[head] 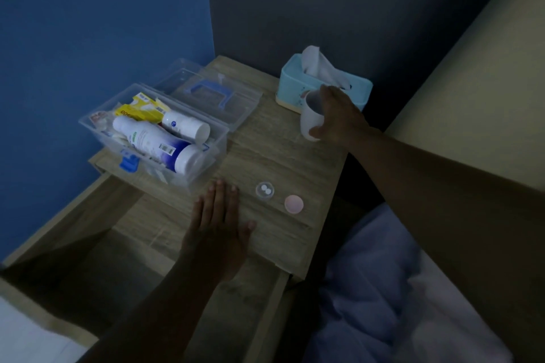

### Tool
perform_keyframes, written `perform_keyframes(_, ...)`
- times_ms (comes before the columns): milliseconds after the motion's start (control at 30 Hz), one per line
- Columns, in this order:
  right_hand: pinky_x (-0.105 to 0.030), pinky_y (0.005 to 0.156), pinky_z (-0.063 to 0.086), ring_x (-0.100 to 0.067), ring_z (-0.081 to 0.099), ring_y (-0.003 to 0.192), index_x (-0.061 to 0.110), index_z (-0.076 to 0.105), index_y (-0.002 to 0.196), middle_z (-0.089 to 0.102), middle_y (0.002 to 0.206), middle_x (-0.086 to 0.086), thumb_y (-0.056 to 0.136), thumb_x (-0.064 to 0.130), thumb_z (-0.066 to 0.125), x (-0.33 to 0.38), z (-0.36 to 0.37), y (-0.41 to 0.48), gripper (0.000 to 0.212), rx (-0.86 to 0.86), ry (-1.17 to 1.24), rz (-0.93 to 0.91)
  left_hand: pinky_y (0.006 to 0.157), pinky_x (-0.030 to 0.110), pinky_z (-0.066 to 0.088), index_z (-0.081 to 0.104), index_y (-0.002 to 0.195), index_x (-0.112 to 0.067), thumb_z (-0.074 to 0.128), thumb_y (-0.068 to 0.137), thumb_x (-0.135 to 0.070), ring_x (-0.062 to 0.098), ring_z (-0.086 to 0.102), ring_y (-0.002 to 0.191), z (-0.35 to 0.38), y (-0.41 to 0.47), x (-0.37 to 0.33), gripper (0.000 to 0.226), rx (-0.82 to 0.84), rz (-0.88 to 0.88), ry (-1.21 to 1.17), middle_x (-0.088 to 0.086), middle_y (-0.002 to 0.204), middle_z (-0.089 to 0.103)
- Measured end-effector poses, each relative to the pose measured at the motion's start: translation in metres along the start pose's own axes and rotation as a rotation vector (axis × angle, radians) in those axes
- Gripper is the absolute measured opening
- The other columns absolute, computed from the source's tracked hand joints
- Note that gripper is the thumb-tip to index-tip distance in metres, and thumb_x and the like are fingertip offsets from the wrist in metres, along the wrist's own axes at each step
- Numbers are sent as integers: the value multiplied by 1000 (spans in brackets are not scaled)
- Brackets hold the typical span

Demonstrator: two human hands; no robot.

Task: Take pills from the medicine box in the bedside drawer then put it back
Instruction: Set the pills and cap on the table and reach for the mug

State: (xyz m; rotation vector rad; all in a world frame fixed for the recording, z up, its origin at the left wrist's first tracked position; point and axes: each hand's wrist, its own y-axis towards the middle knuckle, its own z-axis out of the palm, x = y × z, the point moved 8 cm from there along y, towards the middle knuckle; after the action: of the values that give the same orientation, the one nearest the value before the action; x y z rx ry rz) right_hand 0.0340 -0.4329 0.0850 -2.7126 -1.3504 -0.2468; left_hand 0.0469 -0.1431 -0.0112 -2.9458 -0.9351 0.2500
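A clear plastic medicine box [216,134] stands open on the left of the bedside table top [265,156], holding white bottles [156,138] and yellow packets. Its clear lid with a blue handle [212,91] lies behind it. A small clear pill cup [264,190] with two white pills sits near the front edge, and a pink round cap [293,203] lies beside it. My left hand [216,224] rests flat on the table, fingers spread, holding nothing. My right hand [339,116] is wrapped around a white cup [309,118] at the back right.
A light blue tissue box [295,85] stands behind the white cup. The wooden drawer [97,244] is pulled open below the table's left front. Blue wall lies to the left, pale bedding [383,289] at the lower right.
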Motion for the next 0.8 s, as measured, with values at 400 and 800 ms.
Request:
perform_keyframes(400,-38,100,43,-28,42,124,10,47,138,42,133,-10,54,32,94,35,-22,-35,98,-52,58,-89,123,46,3,-2,157,-10,4,92,-60,30,-3,153,0,-1,1,82,44,-41,-34,19,164,-6)
perform_keyframes(800,-37,95,44,-27,42,123,7,50,132,41,134,-11,59,30,93,67,-6,-81,88,53,81,-157,122,45,-1,-6,156,-10,14,98,-58,30,-6,153,-3,-1,0,78,91,-43,-18,19,164,-10)
